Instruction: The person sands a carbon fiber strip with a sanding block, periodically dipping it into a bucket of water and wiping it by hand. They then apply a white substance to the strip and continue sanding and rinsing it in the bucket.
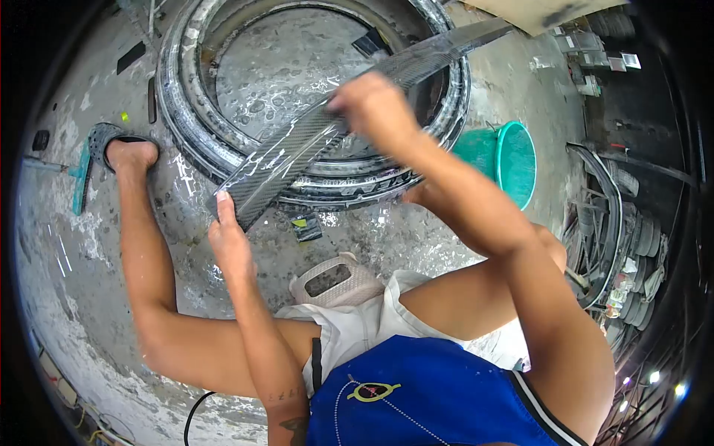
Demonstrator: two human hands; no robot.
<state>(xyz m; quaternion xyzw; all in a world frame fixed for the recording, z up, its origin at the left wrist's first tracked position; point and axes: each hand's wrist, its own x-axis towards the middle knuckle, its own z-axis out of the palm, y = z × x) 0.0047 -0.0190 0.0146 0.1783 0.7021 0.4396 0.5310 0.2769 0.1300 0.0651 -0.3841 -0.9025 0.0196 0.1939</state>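
A long, glossy, wet-looking strip with a carbon-fibre weave [286, 152] lies slantwise across a black tyre [178, 97] on the floor. My left hand [230, 241] grips the strip's near, wider end, the thumb on top of its edge. Over the strip's middle is my right hand [375, 111], its fingers curled down against the surface and somewhat blurred. What those fingers hold, if anything, is hidden. The strip's far end reaches a tan sheet [550, 15] at the top right.
A green bucket [517, 163] stands right of the tyre. A small dark packet [306, 227] lies before it. A pale plastic stool [357, 286] is between my legs. On the left is a teal squeegee [80, 178]. Stacked parts [639, 275] line the right side.
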